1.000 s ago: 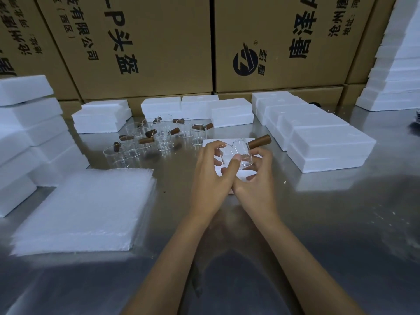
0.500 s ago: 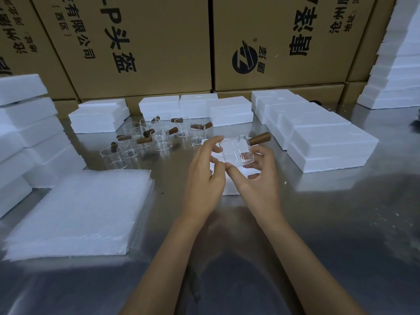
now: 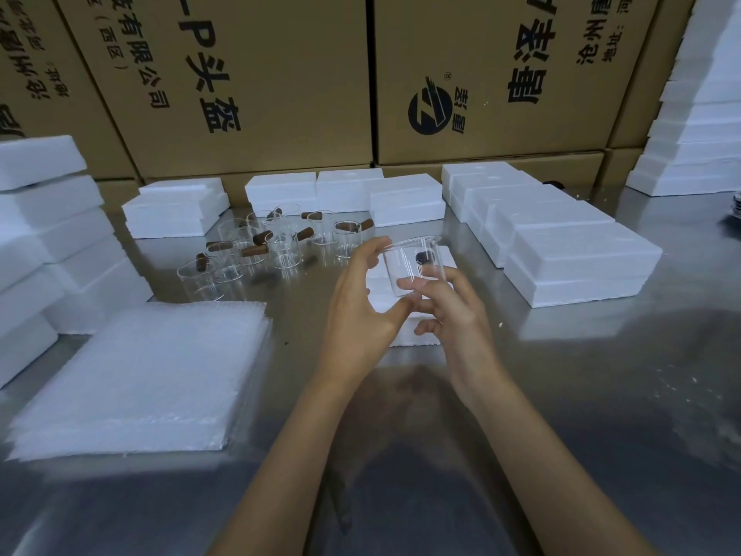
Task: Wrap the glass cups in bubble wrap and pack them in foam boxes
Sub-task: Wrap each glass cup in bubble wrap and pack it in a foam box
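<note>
A clear glass cup with a brown wooden handle on its far side is held upright above a white foam box. My left hand touches its left wall and rim with thumb and fingers. My right hand holds its lower right side. Several more glass cups with wooden handles stand grouped on the metal table behind my hands. A stack of bubble wrap sheets lies at the front left.
Closed white foam boxes lie in a row to the right, more foam boxes are stacked at the left and along the back. Large cardboard cartons wall off the far table edge. Another foam stack rises at far right.
The cup has been turned in my hands: its wooden handle pointed right before and now faces away from me. The cup now stands upright.
</note>
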